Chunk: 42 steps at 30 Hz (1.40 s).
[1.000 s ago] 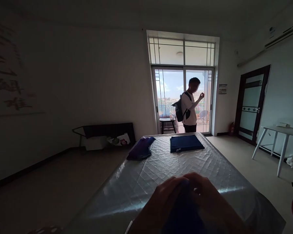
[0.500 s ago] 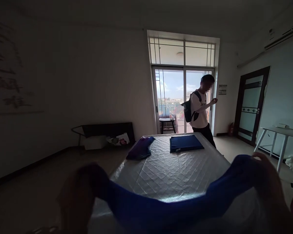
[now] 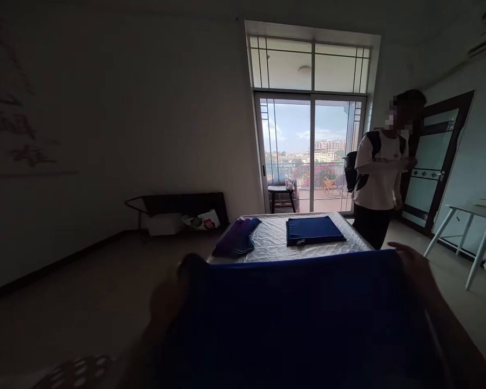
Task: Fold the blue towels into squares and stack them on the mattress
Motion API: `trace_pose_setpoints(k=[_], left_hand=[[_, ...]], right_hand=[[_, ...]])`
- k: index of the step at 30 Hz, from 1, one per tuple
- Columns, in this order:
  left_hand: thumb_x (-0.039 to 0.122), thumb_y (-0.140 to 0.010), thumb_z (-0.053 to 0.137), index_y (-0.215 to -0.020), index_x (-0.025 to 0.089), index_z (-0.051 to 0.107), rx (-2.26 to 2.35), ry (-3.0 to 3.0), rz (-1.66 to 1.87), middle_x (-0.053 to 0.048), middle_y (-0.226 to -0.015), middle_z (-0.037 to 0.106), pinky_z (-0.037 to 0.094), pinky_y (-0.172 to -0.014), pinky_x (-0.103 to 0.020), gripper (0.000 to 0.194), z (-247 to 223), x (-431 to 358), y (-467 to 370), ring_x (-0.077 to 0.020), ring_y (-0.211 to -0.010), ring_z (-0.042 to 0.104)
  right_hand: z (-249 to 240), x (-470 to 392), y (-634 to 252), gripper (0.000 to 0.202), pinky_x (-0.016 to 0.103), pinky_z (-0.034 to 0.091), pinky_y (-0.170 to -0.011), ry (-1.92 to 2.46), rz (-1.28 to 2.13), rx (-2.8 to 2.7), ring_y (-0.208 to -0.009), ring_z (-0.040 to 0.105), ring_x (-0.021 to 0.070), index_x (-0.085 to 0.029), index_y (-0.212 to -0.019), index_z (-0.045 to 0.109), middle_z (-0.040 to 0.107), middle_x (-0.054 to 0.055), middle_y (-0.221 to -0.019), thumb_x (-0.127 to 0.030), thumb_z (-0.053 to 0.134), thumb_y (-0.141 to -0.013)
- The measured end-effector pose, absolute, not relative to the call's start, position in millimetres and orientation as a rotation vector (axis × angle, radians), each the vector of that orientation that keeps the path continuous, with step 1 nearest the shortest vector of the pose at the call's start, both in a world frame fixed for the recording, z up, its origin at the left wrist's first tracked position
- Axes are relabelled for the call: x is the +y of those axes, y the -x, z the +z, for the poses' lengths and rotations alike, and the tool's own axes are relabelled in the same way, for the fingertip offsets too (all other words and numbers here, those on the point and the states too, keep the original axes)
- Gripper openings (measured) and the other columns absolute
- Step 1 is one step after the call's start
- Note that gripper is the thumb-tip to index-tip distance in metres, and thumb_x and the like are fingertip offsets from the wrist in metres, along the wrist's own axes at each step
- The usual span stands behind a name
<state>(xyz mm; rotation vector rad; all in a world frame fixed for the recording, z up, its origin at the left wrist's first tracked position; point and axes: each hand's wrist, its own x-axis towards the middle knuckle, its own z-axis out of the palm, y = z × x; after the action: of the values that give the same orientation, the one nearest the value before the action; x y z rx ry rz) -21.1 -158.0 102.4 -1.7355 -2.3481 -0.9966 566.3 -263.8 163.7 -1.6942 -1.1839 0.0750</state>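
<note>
A dark blue cloth [image 3: 299, 319] hangs stretched between my two hands, its top edge nearly straight. My left hand [image 3: 170, 294] grips its upper left corner, dim and partly blurred. At the upper right corner my right hand [image 3: 413, 265] is closed on the fabric, the thumb side showing above the edge. Beyond the cloth, a folded blue cloth [image 3: 316, 230] lies flat on the table [image 3: 267, 248] with the quilted, shiny cover. To its left sits a crumpled purple and blue cloth [image 3: 235, 237]. The held cloth hides the near part of the table.
A person [image 3: 383, 167] with a backpack stands past the table's far right corner. A white side table [image 3: 476, 210] is at the right, near a dark-framed door [image 3: 427, 167]. Along the left wall is a low black rack [image 3: 182, 202] with white items; a stool [image 3: 281, 190] stands by the window.
The blue cloth, sagging before, is now pulled taut and covers more of the table. My hands are closer together. The person has moved right and nearer, and the view has shifted.
</note>
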Motion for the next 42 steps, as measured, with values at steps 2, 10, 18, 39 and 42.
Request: trace_pose_setpoints(k=[2, 10, 18, 39, 42], left_hand=[[0.045, -0.096, 0.024, -0.126, 0.013, 0.060, -2.452, 1.733, -0.902, -0.016, -0.094, 0.075, 0.053, -0.071, -0.043, 0.057, 98, -130, 7, -0.0344, -0.085, 0.071], [0.029, -0.093, 0.029, -0.118, 0.012, 0.067, -2.587, 1.861, -0.585, -0.021, -0.107, 0.073, 0.052, -0.071, -0.044, 0.049, 38, -53, -15, -0.0358, -0.090, 0.071], [0.029, -0.095, 0.028, -0.130, 0.005, 0.058, -2.088, 1.883, -0.493, -0.023, -0.123, 0.065, 0.050, -0.090, -0.045, 0.052, 19, -34, -9, -0.0332, -0.109, 0.063], [0.039, -0.087, 0.043, -0.103, 0.020, 0.073, -2.112, 2.326, -0.714, -0.009, -0.116, 0.073, 0.049, -0.099, -0.037, 0.039, 8, 20, 1, -0.0268, -0.112, 0.064], [0.028, -0.087, 0.041, -0.103, 0.018, 0.073, -2.061, 2.110, -0.624, -0.012, -0.113, 0.073, 0.051, -0.093, -0.041, 0.037, 8, 21, -14, -0.0298, -0.107, 0.065]], right_hand=[[146, -223, -561, 0.033, 0.035, 0.055, -0.079, 1.753, 0.076, -1.305, -0.096, 0.066, 0.0227, -0.020, -0.115, 0.069, 0.069, 0.009, -0.114, -0.039, 0.049, -0.096], [87, -115, -538, 0.033, 0.042, 0.055, -0.090, 1.823, 0.081, -1.453, -0.107, 0.062, 0.0223, -0.021, -0.122, 0.061, 0.060, 0.007, -0.128, -0.040, 0.059, -0.096], [33, -71, -547, 0.038, 0.041, 0.049, -0.100, 1.977, 0.193, -1.543, -0.114, 0.062, 0.0284, -0.023, -0.130, 0.062, 0.064, 0.012, -0.128, -0.040, 0.048, -0.098], [30, -14, -561, 0.028, 0.031, 0.051, -0.080, 2.250, 0.128, -1.586, -0.100, 0.069, 0.0250, -0.019, -0.109, 0.070, 0.074, 0.012, -0.108, -0.026, 0.049, -0.094], [29, -13, -550, 0.031, 0.035, 0.050, -0.085, 2.255, -0.020, -1.566, -0.105, 0.067, 0.0272, -0.017, -0.117, 0.066, 0.071, 0.015, -0.113, -0.025, 0.047, -0.094]])
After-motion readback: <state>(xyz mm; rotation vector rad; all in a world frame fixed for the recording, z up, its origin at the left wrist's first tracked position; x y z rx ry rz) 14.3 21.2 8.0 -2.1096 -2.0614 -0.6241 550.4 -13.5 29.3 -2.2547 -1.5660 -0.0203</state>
